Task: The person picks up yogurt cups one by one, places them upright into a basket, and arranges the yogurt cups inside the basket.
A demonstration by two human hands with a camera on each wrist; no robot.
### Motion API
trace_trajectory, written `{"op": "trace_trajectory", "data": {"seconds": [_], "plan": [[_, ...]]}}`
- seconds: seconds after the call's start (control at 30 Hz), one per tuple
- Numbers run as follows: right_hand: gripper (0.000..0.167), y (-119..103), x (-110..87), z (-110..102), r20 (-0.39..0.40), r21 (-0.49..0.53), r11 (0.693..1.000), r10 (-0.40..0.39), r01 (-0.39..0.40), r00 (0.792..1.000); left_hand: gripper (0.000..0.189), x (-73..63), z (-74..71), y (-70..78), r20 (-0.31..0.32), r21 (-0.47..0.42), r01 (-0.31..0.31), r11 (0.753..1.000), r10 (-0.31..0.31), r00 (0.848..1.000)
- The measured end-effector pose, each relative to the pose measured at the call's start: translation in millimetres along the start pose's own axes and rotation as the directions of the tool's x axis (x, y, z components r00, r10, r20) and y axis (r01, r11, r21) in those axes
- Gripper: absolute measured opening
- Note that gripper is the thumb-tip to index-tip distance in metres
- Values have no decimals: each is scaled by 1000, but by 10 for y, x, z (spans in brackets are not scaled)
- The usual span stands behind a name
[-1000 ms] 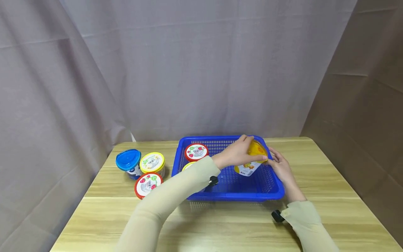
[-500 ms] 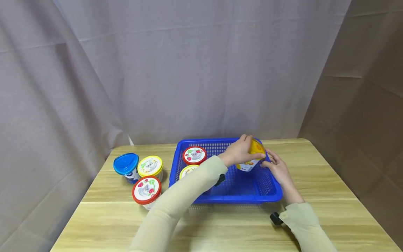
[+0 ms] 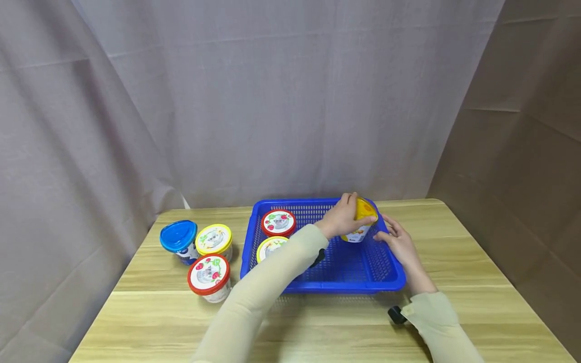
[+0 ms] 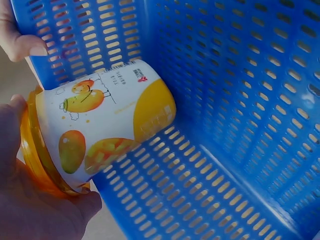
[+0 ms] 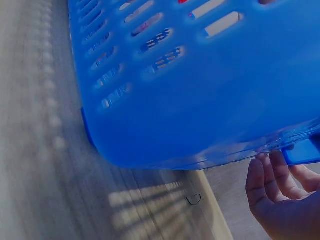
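My left hand (image 3: pixel 341 218) grips a mango-printed white tub (image 4: pixel 100 120) by its clear yellow-orange lid (image 3: pixel 365 209). The tub tilts inside the back right part of the blue plastic basket (image 3: pixel 317 288), its base close to the slotted floor and wall. At the basket's right rim, my right hand (image 3: pixel 401 247) holds on, thumb over the edge and fingers outside. In the right wrist view, the fingertips (image 5: pixel 257 175) lie against the rim. A red-lidded tub (image 3: pixel 278 223) and a yellow-lidded tub (image 3: pixel 271 247) stand in the basket's left part, the second partly behind my left sleeve.
Left of the basket, on the wooden table (image 3: pixel 150 322), stand a blue-lidded tub (image 3: pixel 179 239), a yellow-lidded tub (image 3: pixel 214 239) and a red-lidded tub (image 3: pixel 209 275). Grey curtain (image 3: pixel 290 101) hangs behind the table, with brown cloth (image 3: pixel 522 151) on the right.
The mango tub has gone lower and slightly left into the basket, moved by my left hand. My right thumb has come away from beside the tub's lid and stays at the basket rim.
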State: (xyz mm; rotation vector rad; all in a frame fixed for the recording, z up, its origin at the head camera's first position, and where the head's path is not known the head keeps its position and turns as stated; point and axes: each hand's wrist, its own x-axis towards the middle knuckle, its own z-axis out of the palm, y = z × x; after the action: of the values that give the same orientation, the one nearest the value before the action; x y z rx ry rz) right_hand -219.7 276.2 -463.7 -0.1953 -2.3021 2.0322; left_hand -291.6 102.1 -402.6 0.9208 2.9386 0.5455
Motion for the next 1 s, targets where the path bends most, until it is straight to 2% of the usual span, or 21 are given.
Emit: {"op": "trace_trajectory", "data": {"seconds": [0.27, 0.5, 0.73, 1.0], "plan": [[76, -29, 59, -3, -8, -14, 1000, 6, -6, 1000, 93, 28, -34, -33, -7, -31, 9, 999, -9, 1000], [76, -23, 57, 11, -7, -3, 1000, 11, -11, 1000, 94, 18, -3, -75, 10, -64, 20, 998, -19, 1000], [76, -45, 58, -7, -16, -24, 1000, 4, -5, 1000, 95, -27, 31, -130, 61, -81, -3, 997, 8, 998], [77, -31, 40, -15, -5, -11, 1000, 14, -14, 1000, 95, -49, 56, -160, 66, -104, -15, 994, 22, 998]]}}
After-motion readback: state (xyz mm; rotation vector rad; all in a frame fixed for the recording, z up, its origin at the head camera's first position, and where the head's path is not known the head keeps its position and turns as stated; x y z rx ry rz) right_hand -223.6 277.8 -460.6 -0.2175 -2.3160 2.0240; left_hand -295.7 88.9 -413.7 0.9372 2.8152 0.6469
